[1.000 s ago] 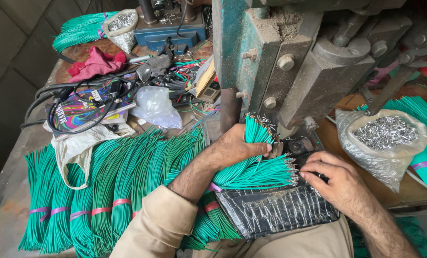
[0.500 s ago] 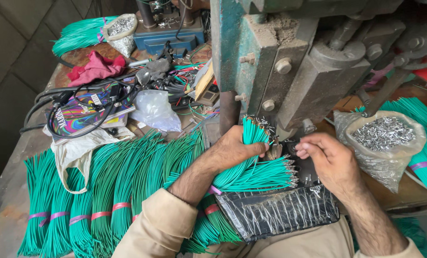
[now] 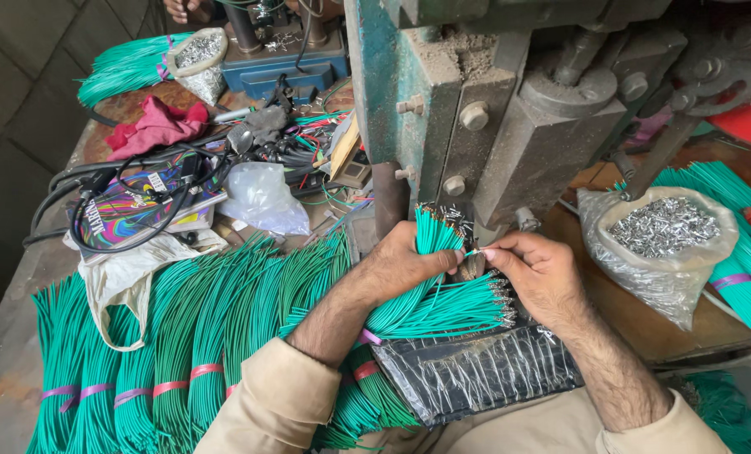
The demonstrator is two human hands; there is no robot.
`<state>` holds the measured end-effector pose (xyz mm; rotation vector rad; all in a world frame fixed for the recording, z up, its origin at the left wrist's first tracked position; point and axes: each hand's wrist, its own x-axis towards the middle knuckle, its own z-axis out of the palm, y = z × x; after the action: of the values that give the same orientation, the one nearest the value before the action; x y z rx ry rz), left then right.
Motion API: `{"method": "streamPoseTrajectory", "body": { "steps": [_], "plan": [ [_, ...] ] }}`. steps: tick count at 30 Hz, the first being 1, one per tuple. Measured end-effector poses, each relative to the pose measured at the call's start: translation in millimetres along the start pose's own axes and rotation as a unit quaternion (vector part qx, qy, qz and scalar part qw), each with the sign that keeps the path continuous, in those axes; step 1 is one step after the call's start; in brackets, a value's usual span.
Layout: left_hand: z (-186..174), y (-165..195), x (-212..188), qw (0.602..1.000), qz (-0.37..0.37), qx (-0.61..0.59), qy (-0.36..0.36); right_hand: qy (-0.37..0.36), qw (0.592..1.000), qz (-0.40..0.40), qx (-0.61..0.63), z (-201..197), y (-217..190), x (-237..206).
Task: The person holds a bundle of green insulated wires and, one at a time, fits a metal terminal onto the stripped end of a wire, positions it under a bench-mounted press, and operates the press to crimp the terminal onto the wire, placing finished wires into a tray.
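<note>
My left hand (image 3: 405, 265) grips a small bunch of green wires (image 3: 434, 229) that stand upright with their tips just below the metal press (image 3: 493, 109). My right hand (image 3: 539, 273) pinches the tip of a single green wire (image 3: 475, 251) between thumb and fingers, right beside the left hand. Under both hands lies a sheaf of green wires with metal terminals (image 3: 451, 307) on their ends, resting on a black plastic sheet (image 3: 476, 370) across my lap.
Large bundles of green wire (image 3: 182, 345) tied with pink bands fill the left. A clear bag of small metal terminals (image 3: 661, 231) sits at the right. Black cables (image 3: 132, 202), a red cloth (image 3: 158, 126), a clear plastic bag (image 3: 262, 197) and clutter lie behind. Another person's hand (image 3: 192, 8) shows at top.
My right hand has risen from the lower sheaf to the left hand's bunch and now pinches one wire tip. The left hand has hardly moved.
</note>
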<state>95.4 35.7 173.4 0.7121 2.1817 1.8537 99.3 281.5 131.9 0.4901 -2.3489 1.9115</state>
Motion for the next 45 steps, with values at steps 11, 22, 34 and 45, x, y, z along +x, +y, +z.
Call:
{"method": "streamPoseTrajectory", "body": {
  "steps": [11, 22, 34, 45],
  "plan": [
    [4, 5, 1, 0.999, -0.041, -0.001, 0.014, 0.001, 1.0, 0.008, -0.015, -4, -2, -2],
    [2, -5, 0, 0.999, -0.038, -0.022, -0.003, -0.021, 0.926, 0.05, -0.374, -49, -52, -49],
    [2, -9, 0, 0.999, -0.016, -0.039, -0.032, 0.006, 0.956, 0.127, -0.265, -46, -18, -45],
    [2, 1, 3, 0.999, -0.035, 0.014, 0.014, -0.005, 0.998, -0.057, 0.037, -7, -2, -2]
  ]
}}
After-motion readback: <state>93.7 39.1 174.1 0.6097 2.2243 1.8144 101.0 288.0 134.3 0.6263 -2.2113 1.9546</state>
